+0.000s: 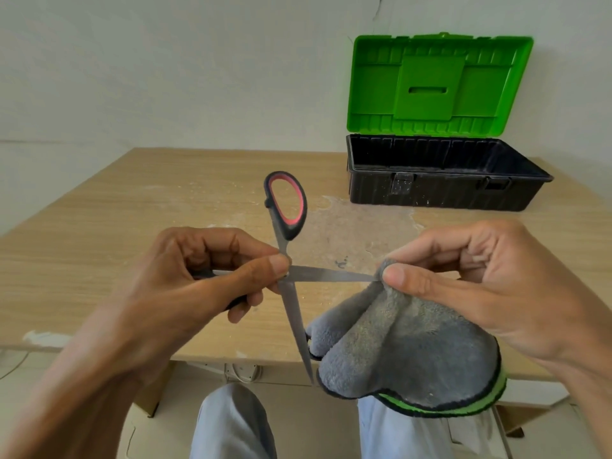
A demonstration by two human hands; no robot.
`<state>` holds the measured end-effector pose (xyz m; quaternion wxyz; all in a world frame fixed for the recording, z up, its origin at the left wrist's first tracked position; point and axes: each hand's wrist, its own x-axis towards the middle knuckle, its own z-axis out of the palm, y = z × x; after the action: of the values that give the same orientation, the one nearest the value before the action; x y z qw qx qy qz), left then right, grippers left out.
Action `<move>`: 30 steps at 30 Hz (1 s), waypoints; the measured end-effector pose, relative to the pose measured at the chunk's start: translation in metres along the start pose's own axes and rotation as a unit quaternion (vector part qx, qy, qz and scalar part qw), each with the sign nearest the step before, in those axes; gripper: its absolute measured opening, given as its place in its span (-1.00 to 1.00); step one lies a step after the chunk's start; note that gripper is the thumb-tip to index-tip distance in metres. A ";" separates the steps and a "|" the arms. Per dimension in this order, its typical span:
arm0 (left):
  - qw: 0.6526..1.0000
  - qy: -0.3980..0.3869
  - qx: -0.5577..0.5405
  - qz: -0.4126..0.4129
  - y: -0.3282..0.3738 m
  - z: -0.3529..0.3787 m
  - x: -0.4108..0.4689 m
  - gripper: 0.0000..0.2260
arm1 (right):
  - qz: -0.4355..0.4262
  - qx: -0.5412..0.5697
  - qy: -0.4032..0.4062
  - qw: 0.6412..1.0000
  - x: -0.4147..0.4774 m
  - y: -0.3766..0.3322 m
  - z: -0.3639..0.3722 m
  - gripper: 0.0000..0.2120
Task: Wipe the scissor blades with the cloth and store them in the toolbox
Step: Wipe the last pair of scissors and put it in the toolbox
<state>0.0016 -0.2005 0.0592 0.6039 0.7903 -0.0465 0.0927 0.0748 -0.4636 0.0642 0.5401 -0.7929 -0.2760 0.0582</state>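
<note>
Wide wooden table [132,210] first, dusty patch mid-way. Well beyond the R fingers the toolbox [443,190] stands w/ its green lid [437,84] up, black tub open and ready.

Closer in: grey cloth [414,352], green-edged, hanging in folds below the right hand [490,286].

Then the scissors [294,309], spread wide, held in the air over the near table edge, between both hands. One blade runs straight across to the R fingers. The other points down toward the legs [231,422], tip just beside the cloth's hanging edge. The red-and-black handle loop sticks up beyond the L fingers.

Left hand [198,279] is wrapped round the other handle, thumb and forefinger [268,266] nipped at the pivot. R fingers [407,279] are narrow, pinching cloth over the tip of the cross blade.

So it's the wiping stage; storing not yet begun, I'd say.

Watch-outs:
- The pinch is right at the point, so a hard pull cd push steel thru the cloth into the thumb.
- The loose blade cd swing shut on the L fingertips if the grip shifts.
- The dangling cloth cd snag on the down blade and jerk the lot toward the legs.
</note>
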 end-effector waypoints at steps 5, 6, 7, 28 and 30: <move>0.989 0.113 -0.091 -0.010 -0.002 -0.008 0.004 -0.80 | -0.030 0.063 0.069 0.995 0.000 -0.001 -0.005 -0.82; 0.985 0.130 -0.110 -0.008 -0.001 -0.006 0.004 -0.80 | -0.031 0.078 0.073 0.994 0.000 -0.003 -0.005 -0.82; 0.982 0.144 -0.126 -0.003 0.000 -0.002 0.005 -0.81 | -0.029 0.092 0.071 0.993 0.000 -0.004 -0.004 -0.81; 0.956 0.233 -0.148 0.099 0.006 0.043 0.008 -0.91 | -0.020 0.122 0.011 0.992 0.010 -0.013 0.017 -0.78; 0.955 0.234 -0.156 0.096 0.005 0.049 0.009 -0.90 | -0.024 0.116 0.002 0.993 0.010 -0.013 0.020 -0.78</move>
<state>0.0142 -0.2481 0.0531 0.7017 0.6345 0.0065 0.3240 0.0704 -0.4386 0.0692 0.6304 -0.7182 -0.2849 0.0750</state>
